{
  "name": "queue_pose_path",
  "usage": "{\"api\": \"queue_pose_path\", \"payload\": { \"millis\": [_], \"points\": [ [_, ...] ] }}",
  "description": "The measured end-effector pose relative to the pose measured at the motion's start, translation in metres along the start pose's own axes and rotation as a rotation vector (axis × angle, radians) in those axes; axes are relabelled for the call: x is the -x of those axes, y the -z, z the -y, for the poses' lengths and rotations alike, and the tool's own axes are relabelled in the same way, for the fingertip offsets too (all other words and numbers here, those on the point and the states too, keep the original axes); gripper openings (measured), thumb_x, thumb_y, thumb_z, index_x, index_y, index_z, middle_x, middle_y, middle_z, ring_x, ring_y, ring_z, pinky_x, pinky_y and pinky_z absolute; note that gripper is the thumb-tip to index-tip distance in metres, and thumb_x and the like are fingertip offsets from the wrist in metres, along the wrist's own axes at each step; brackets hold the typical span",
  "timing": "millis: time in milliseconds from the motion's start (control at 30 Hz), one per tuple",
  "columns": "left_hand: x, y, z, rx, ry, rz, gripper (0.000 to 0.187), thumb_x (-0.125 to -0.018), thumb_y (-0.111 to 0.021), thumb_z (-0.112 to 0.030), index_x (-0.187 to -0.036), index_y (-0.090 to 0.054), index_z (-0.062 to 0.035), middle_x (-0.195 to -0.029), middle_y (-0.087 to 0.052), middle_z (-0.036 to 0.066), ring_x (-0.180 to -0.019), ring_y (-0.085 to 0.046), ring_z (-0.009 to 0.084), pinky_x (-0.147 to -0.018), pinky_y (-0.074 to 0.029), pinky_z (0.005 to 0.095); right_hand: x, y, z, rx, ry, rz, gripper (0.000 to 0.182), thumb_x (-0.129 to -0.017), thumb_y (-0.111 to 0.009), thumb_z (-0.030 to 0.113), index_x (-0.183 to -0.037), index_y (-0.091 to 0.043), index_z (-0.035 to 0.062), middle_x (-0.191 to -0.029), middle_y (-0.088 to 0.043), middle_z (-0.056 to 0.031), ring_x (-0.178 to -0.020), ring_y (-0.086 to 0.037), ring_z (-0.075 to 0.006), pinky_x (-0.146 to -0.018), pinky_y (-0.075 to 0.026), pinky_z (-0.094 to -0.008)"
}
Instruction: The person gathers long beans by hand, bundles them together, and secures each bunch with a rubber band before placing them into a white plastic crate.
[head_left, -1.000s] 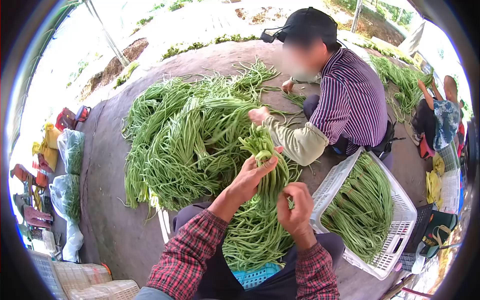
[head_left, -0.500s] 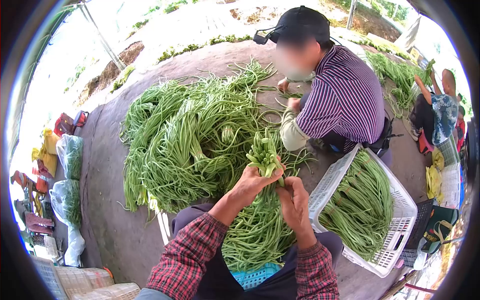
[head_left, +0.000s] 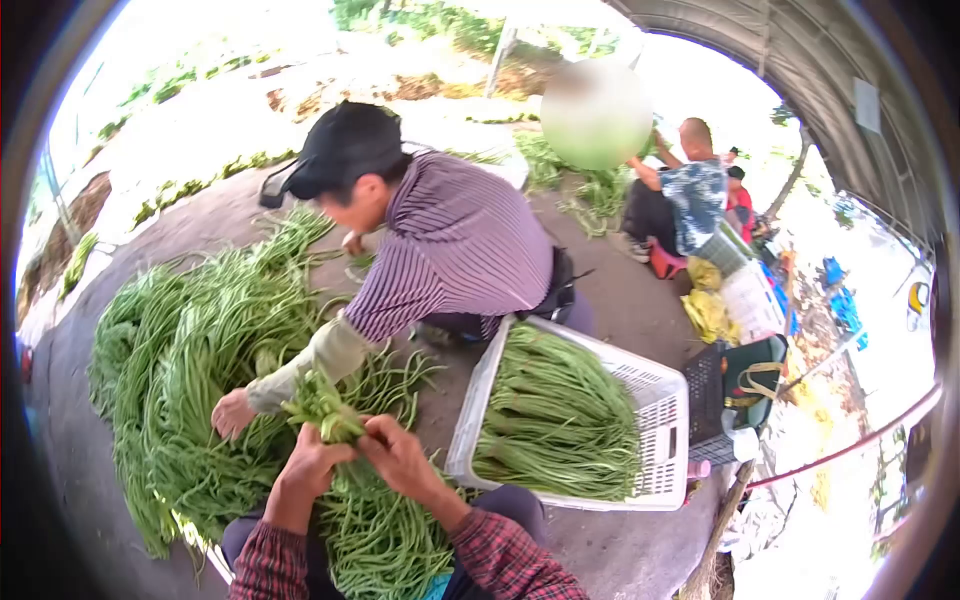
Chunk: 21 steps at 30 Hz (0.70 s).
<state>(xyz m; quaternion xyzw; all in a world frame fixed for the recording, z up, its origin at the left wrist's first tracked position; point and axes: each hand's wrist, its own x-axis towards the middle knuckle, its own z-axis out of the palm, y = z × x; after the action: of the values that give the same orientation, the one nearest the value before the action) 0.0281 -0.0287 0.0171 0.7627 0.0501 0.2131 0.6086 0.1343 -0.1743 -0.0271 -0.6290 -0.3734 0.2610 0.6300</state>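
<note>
Over our lap, at the near edge of the ground mat (head_left: 90, 500), we hold a bundle of long beans (head_left: 345, 470) upright. Our left hand (head_left: 305, 470) clamps its fingers round the stems just under the tips; our right hand (head_left: 400, 462) pinches the same neck, squaring the ends, we judge. Beside us a white crate (head_left: 665, 400) holds laid bundles. A co-worker's hand (head_left: 232, 412) reaches into the loose bean heap (head_left: 190, 380), just beside our grip.
</note>
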Motion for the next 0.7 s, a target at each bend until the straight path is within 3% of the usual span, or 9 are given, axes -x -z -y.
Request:
{"api": "queue_pose_path", "payload": {
  "millis": [33, 67, 133, 233, 300, 367, 467, 500, 700],
  "points": [
    [0.004, 0.013, 0.024, -0.600, -0.544, 0.119, 0.056, -0.073, -0.061, 0.001, -0.129, -0.058, 0.0000, -0.115, -0.068, 0.011, -0.107, -0.064, 0.0225, -0.095, -0.050, 0.0360, 0.001, -0.001, -0.001, -0.028, -0.061, 0.034, 0.013, -0.103, -0.059, 0.010, -0.109, -0.057, -0.0001, -0.127, -0.064, -0.0063, -0.084, -0.051, -0.0057, -0.069, -0.046, -0.0252],
    [0.003, 0.003, 0.014, -0.595, -0.566, 0.125, 0.056, -0.073, -0.061, 0.001, -0.129, -0.058, 0.0000, -0.115, -0.068, 0.011, -0.107, -0.064, 0.0225, -0.095, -0.050, 0.0360, 0.003, 0.002, 0.001, -0.018, -0.048, 0.018, 0.013, -0.103, -0.059, 0.010, -0.109, -0.057, -0.0001, -0.127, -0.064, -0.0063, -0.084, -0.051, -0.0057, -0.069, -0.046, -0.0252],
    [0.009, -0.012, -0.006, 0.205, 0.419, -0.119, 0.068, -0.073, -0.066, -0.001, -0.139, -0.050, -0.0003, -0.117, -0.068, 0.012, -0.110, -0.063, 0.0218, -0.099, -0.048, 0.0359, 0.005, 0.001, 0.003, -0.090, -0.019, 0.056, 0.014, -0.104, -0.056, 0.011, -0.113, -0.055, -0.0007, -0.129, -0.063, -0.0070, -0.083, -0.051, -0.0047, -0.067, -0.045, -0.0239],
    [0.009, -0.009, 0.005, -0.071, 0.189, -0.023, 0.077, -0.072, -0.071, -0.001, -0.143, -0.044, -0.0003, -0.117, -0.068, 0.011, -0.111, -0.063, 0.0215, -0.101, -0.047, 0.0357, 0.007, -0.002, 0.006, -0.216, 0.006, 0.030, 0.016, -0.106, -0.055, 0.011, -0.117, -0.055, -0.0004, -0.122, -0.062, -0.0049, -0.081, -0.050, -0.0037, -0.065, -0.043, -0.0233],
    [0.006, -0.006, -0.027, 0.116, 0.315, -0.032, 0.080, -0.071, -0.075, 0.001, -0.144, -0.042, -0.0013, -0.118, -0.069, 0.011, -0.112, -0.063, 0.0209, -0.101, -0.048, 0.0372, 0.012, 0.006, 0.009, -0.350, -0.082, 0.092, 0.018, -0.106, -0.055, 0.011, -0.121, -0.055, 0.0003, -0.116, -0.060, -0.0020, -0.085, -0.053, -0.0045, -0.069, -0.047, -0.0232],
    [0.003, 0.005, -0.052, -0.387, -0.261, 0.138, 0.077, -0.067, -0.089, -0.011, -0.136, -0.055, 0.0011, -0.116, -0.070, 0.012, -0.113, -0.065, 0.0246, -0.102, -0.050, 0.0420, 0.015, 0.014, 0.037, -0.242, 0.076, 0.094, 0.019, -0.106, -0.054, 0.010, -0.123, -0.054, 0.0002, -0.110, -0.059, -0.0007, -0.091, -0.056, -0.0059, -0.077, -0.050, -0.0237],
    [0.024, -0.012, -0.005, 0.323, 0.069, -0.009, 0.089, -0.069, -0.092, -0.016, -0.143, -0.045, -0.0027, -0.124, -0.067, 0.010, -0.114, -0.064, 0.0198, -0.099, -0.052, 0.0383, 0.010, 0.011, 0.047, -0.256, 0.146, 0.053, 0.015, -0.105, -0.056, 0.008, -0.118, -0.057, 0.0008, -0.106, -0.061, -0.0011, -0.094, -0.058, -0.0072, -0.082, -0.051, -0.0246],
    [0.022, -0.017, -0.007, 0.333, 0.085, 0.054, 0.094, -0.068, -0.093, -0.015, -0.145, -0.041, -0.0030, -0.125, -0.065, 0.008, -0.113, -0.064, 0.0180, -0.099, -0.052, 0.0364, 0.011, -0.002, 0.041, -0.182, 0.176, 0.020, 0.013, -0.104, -0.058, 0.008, -0.116, -0.058, 0.0013, -0.104, -0.061, -0.0009, -0.093, -0.058, -0.0073, -0.081, -0.051, -0.0245],
    [0.022, -0.021, 0.001, 0.397, 0.336, -0.007, 0.063, -0.084, -0.082, -0.023, -0.135, -0.052, -0.0023, -0.118, -0.063, 0.003, -0.108, -0.058, 0.0117, -0.094, -0.049, 0.0309, 0.002, 0.013, 0.042, -0.205, -0.233, 0.051, 0.010, -0.101, -0.057, 0.006, -0.110, -0.061, 0.0028, -0.083, -0.062, 0.0026, -0.064, -0.053, -0.0044, -0.057, -0.043, -0.0191]
  ]
}}
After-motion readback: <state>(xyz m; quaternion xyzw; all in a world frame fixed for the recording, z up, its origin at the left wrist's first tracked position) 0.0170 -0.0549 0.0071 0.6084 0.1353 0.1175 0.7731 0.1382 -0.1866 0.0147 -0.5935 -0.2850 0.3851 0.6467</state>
